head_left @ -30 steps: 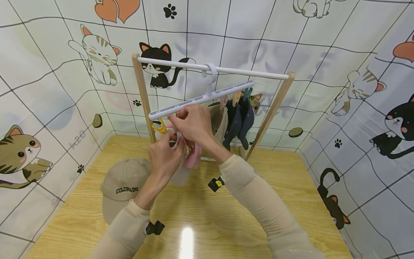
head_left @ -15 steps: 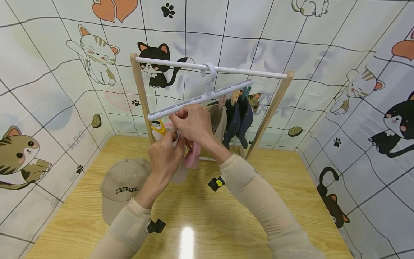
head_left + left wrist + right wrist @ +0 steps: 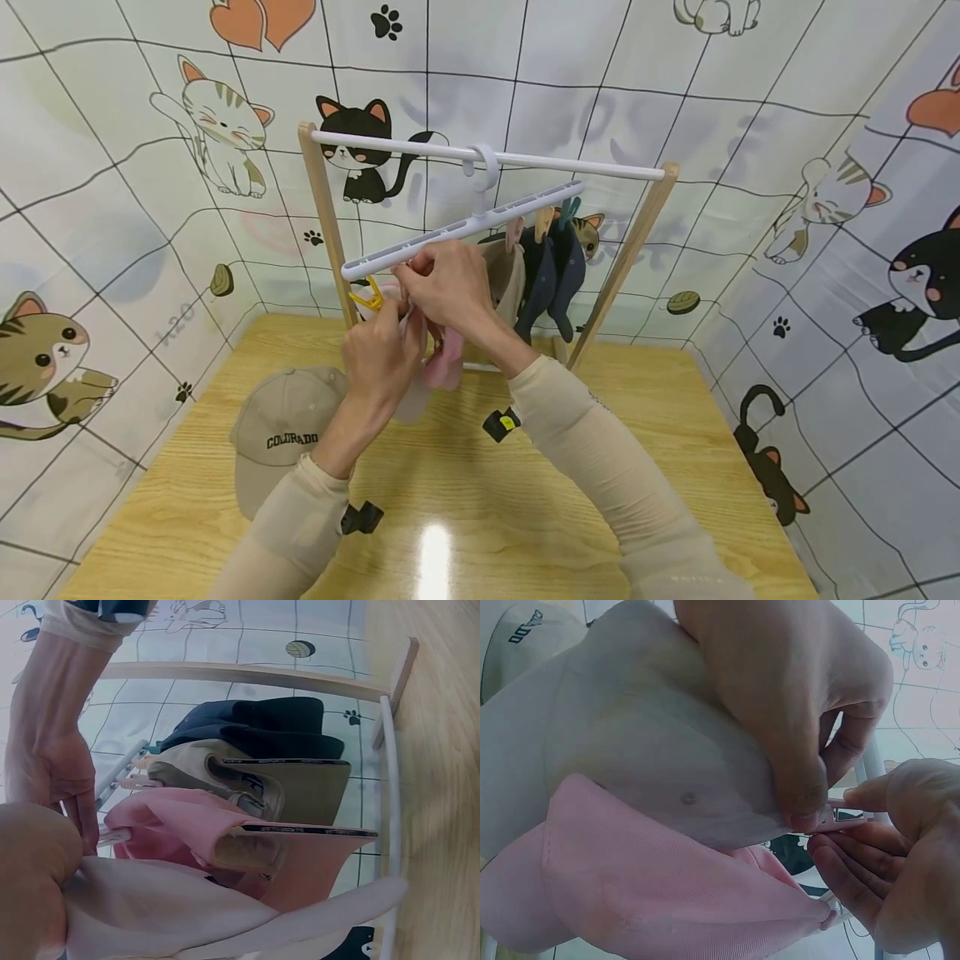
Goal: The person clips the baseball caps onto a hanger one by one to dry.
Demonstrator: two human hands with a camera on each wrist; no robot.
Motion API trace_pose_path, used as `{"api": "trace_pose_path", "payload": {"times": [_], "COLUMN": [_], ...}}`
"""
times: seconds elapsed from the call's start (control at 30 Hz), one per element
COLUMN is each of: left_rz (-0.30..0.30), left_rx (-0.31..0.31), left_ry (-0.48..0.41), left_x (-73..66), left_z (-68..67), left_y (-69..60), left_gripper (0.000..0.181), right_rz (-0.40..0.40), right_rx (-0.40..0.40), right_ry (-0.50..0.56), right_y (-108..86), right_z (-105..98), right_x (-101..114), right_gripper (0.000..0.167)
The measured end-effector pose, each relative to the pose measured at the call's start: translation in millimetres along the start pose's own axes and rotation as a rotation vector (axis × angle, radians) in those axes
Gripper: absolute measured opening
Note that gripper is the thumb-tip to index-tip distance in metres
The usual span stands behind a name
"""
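Note:
My left hand point(image 3: 381, 354) pinches the edge of a white cap point(image 3: 652, 742), which hangs below the left half of a white hanger point(image 3: 457, 229). My right hand point(image 3: 450, 283) is just beneath the hanger bar, its thumb and fingers pinching a pale pink clothespin point(image 3: 841, 819). In the right wrist view the clothespin is at the cap's edge, by the left fingertips; whether it grips the cloth I cannot tell. A pink cap point(image 3: 172, 821) hangs beside the white one. Left of both hands, a yellow clothespin point(image 3: 367, 293) is on the hanger's end.
A beige cap point(image 3: 315, 787) and a dark navy cap point(image 3: 255, 724) hang from clothespins on the hanger's right half. The hanger tilts on the rod point(image 3: 585, 167) of a wooden rack. Another beige cap point(image 3: 288, 417), lettered COLORADO, lies on the table point(image 3: 570, 500).
The left hand has risen slightly toward the right hand, and the white cap has come up with it. The right hand stays almost in place under the hanger.

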State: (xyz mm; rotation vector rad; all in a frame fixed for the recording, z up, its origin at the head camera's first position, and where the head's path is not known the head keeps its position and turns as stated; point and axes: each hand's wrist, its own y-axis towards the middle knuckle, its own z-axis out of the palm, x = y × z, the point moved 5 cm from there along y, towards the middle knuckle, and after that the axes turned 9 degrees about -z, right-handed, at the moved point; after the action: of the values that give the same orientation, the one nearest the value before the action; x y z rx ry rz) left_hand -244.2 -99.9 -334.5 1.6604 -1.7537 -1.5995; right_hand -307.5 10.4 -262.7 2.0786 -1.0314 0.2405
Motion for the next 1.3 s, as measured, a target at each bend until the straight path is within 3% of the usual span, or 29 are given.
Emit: {"api": "trace_pose_path", "payload": {"times": [0.57,0.7,0.93,1.3], "left_rz": [0.014,-0.034,-0.183,-0.237], "left_rx": [0.004,0.052,0.137,0.210], "left_ry": [-0.024,-0.072,-0.194,-0.230], "left_x": [-2.8,-0.4,8.2,10.2], "left_z": [-2.9,-2.2,-1.6,-1.1], "left_y": [3.6,4.9,8.9,8.4], "left_gripper": [0.017,0.015,0.019,0.021], "right_rz": [0.021,0.022,0.035,0.065], "right_rx": [-0.012,0.002,0.018,0.031], "right_ry": [-0.038,-0.023,-0.014,0.020], "right_y": [-1.6,-2.2,-2.0,-2.0], "right_z": [1.8,1.6,1.0,1.6], "right_x": [0.0,-0.3,-1.8,-4.1], "right_gripper": [0.035,0.037,0.039,0.037]}}
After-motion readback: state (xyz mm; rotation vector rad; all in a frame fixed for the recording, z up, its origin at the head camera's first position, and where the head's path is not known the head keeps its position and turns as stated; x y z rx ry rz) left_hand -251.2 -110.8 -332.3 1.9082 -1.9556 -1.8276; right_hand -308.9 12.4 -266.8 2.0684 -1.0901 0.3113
